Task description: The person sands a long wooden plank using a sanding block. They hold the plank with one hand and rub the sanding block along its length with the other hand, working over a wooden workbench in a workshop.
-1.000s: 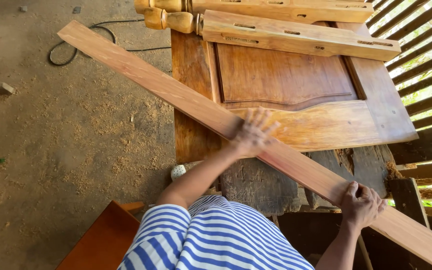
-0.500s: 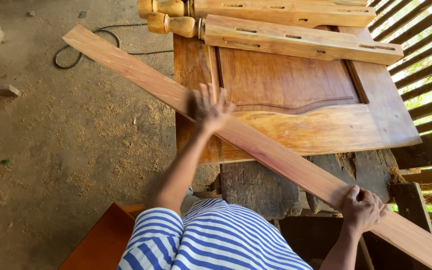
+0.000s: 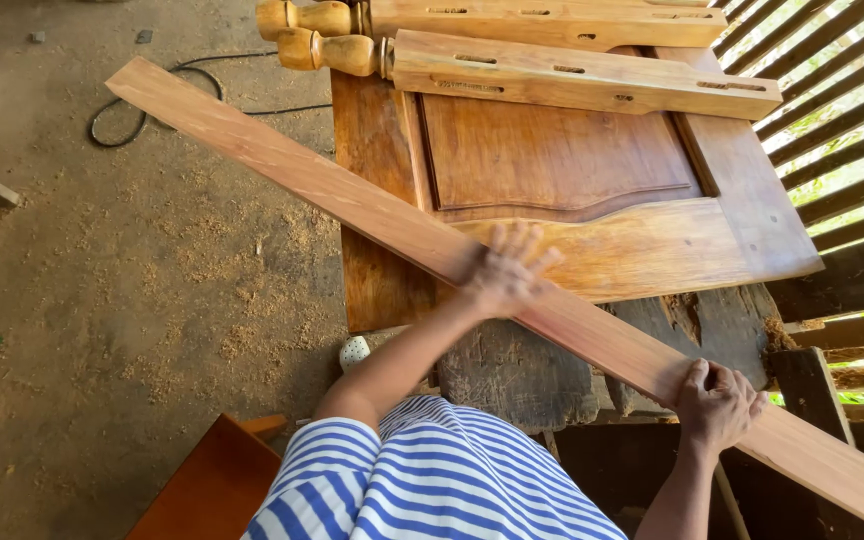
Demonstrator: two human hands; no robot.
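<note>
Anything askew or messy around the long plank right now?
The long reddish wooden plank lies diagonally across the panelled wooden door, overhanging both sides. Sawdust is scattered over the dirt floor.

Bare plank point(image 3: 282, 165) lies free leftward; the turned posts point(image 3: 592, 78) crowd the door panel point(image 3: 572, 170) behind.

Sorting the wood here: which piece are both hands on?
The long plank lying diagonally across the door panel, under the left hand and right hand.
</note>
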